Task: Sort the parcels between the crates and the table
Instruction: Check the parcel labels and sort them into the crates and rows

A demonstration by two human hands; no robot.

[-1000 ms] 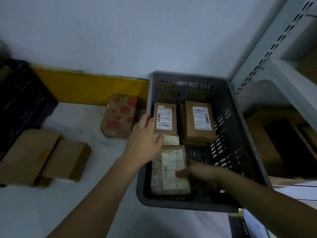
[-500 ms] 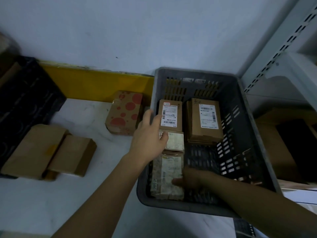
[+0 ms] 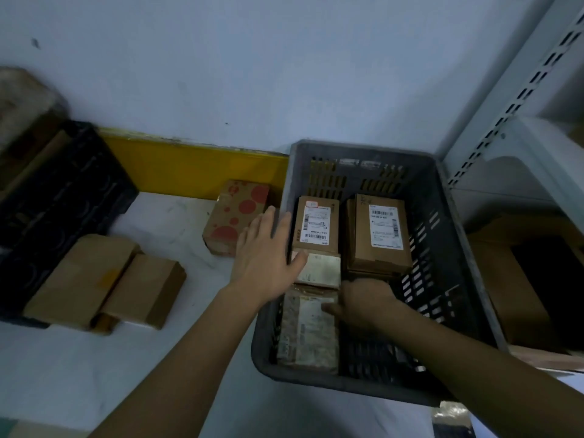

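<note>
Compared with one second ago, the right hand (image 3: 363, 303) has moved deeper into the grey crate (image 3: 455, 279), and its fingers now press on the wrapped parcel (image 3: 308, 333) at the crate's near left corner. The left hand (image 3: 265, 257) stays flat and spread over the crate's left rim, gripping nothing.

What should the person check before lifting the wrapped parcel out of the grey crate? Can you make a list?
1. Right hand on the wrapped parcel: ok, fingers rest on its edge.
2. Firm grip: cannot tell, fingertips hidden.
3. Left hand out of the way: not ok, open over the crate's left rim, thumb over the small pale parcel.
4. Free spot on the table: ok.
5. Grey crate sits steady: cannot tell.
</note>
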